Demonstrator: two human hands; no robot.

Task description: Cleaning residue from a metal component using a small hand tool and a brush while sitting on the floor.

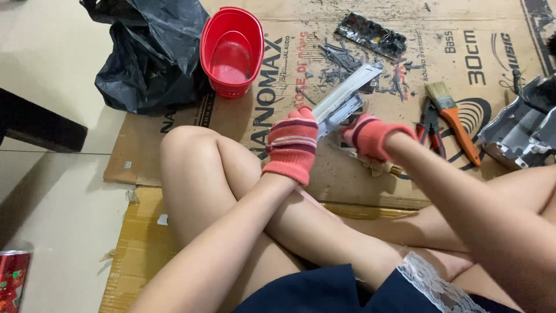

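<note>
Above the flattened brown cardboard sheet (231,124), my gloved left hand (292,148) and right hand (369,136) each closed a grip on the long grey metal-and-plastic strip (346,98), beside the red plastic basket (231,49).

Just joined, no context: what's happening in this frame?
A person sits on flattened cardboard, both hands in red striped gloves. The left hand and right hand grip a long silver metal piece between them. Nearby lie a paintbrush, pliers, a red basket, a black bag and scattered dark scraps.
</note>
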